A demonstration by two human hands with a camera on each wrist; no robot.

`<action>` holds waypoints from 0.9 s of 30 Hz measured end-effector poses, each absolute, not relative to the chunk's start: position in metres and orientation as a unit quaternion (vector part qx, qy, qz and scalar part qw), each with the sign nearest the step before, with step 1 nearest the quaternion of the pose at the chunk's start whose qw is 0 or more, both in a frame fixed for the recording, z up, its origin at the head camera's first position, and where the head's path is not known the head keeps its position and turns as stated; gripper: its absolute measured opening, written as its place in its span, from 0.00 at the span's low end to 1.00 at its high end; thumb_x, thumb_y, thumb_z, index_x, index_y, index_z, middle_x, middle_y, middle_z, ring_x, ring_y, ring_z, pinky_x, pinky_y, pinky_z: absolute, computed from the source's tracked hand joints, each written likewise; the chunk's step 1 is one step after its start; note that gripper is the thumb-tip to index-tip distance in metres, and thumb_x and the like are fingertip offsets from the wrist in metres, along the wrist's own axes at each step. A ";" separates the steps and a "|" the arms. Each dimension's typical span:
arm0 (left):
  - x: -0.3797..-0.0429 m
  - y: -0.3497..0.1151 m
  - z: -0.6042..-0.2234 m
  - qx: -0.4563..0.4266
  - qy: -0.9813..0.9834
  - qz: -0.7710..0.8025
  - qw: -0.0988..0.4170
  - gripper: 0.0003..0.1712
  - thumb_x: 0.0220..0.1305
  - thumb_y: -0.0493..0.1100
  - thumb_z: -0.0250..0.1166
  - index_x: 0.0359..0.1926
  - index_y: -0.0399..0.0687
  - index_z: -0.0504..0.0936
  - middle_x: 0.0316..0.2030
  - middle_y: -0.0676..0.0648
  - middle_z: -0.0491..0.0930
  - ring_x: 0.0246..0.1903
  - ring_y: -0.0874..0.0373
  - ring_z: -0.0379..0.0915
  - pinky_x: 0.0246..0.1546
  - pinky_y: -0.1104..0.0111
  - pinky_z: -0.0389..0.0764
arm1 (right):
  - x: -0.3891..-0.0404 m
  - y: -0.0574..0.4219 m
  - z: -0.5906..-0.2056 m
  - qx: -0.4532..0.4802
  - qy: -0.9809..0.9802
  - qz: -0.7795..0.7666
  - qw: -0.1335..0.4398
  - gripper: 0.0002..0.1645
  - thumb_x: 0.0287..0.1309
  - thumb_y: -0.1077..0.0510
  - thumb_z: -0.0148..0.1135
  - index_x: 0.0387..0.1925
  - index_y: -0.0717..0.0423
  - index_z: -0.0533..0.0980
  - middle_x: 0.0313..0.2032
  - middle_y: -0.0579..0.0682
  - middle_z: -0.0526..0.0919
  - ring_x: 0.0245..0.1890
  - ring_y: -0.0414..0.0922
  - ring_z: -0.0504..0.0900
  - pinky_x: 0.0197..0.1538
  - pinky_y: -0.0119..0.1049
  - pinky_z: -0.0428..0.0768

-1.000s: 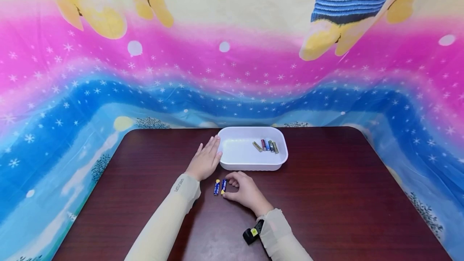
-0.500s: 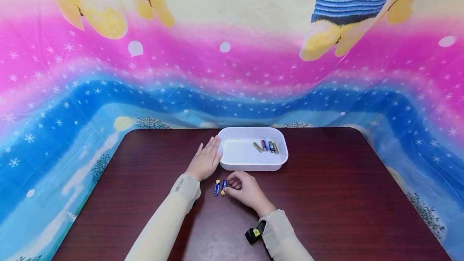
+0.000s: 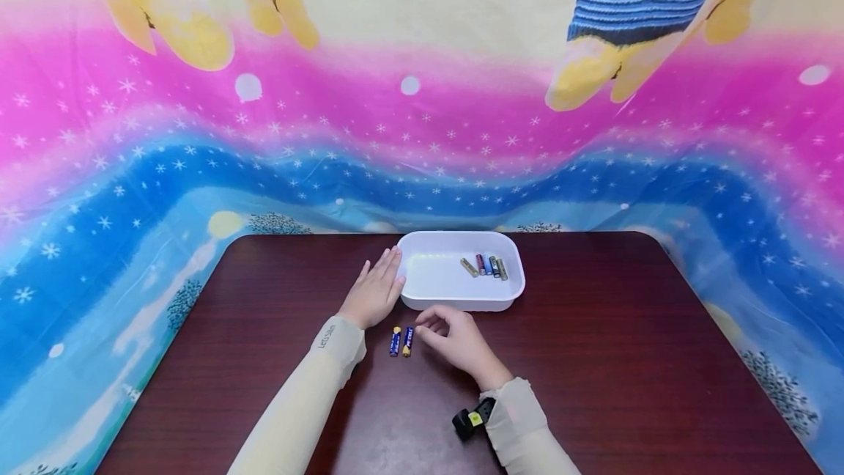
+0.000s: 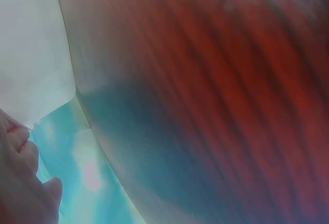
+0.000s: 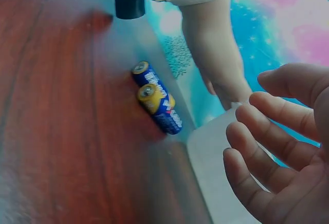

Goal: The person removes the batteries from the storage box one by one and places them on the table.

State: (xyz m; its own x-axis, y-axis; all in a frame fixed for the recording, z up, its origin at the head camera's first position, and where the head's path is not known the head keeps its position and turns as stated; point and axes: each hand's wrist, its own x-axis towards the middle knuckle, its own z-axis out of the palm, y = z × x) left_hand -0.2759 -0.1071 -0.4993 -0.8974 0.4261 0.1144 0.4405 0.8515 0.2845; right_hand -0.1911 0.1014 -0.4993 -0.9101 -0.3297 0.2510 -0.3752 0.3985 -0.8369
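Observation:
Two blue-and-yellow batteries lie side by side on the table in the head view, a left battery [image 3: 395, 341] and a right battery [image 3: 407, 341], their yellow ends pointing opposite ways. Just right of them hovers my right hand [image 3: 455, 339], fingers loosely bent and holding nothing. In the right wrist view, its fingers [image 5: 257, 165] are apart from both batteries. My left hand [image 3: 371, 293] rests with extended fingers against the left side of a white plastic tray [image 3: 428, 270]. The left wrist view catches only part of that hand [image 4: 23, 178] at the tray's edge.
Inside the tray, towards its right, lie several batteries: a slanted gold one [image 3: 469, 267], a red one [image 3: 480, 264], and others beside it. The dark red wooden table [image 3: 626, 358] ends at a patterned cloth backdrop [image 3: 422, 116]. A black wrist camera [image 3: 467, 424] hangs under the right sleeve.
My right hand has let go of the right battery and drawn back a little to the right, its fingers loosening. The left hand and the tray have stayed in place.

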 end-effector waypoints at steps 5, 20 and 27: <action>-0.277 -0.107 -0.499 -0.224 -0.962 -0.154 0.020 0.36 0.83 0.56 0.35 0.81 0.44 0.45 0.80 0.47 0.44 0.79 0.53 0.37 0.77 0.48 0.45 | -0.193 0.106 -0.493 0.222 -0.829 0.512 0.024 0.05 0.64 0.60 0.67 0.41 0.56 0.84 0.36 0.45 0.86 0.36 0.40 0.83 0.41 0.34 0.84; -0.277 -0.107 -0.498 -0.222 -0.963 -0.154 0.016 0.36 0.83 0.56 0.36 0.81 0.44 0.44 0.81 0.47 0.44 0.79 0.52 0.37 0.77 0.49 0.45 | -0.208 0.129 -0.466 0.172 -0.800 0.570 0.072 0.06 0.66 0.60 0.67 0.42 0.55 0.85 0.38 0.50 0.87 0.36 0.42 0.82 0.42 0.34 0.83; -0.278 -0.108 -0.500 -0.225 -0.960 -0.162 0.023 0.37 0.82 0.56 0.36 0.81 0.43 0.45 0.80 0.46 0.45 0.79 0.51 0.38 0.77 0.48 0.45 | -0.222 0.139 -0.456 0.145 -0.797 0.582 0.074 0.08 0.65 0.63 0.67 0.44 0.61 0.84 0.41 0.56 0.86 0.38 0.41 0.81 0.43 0.35 0.82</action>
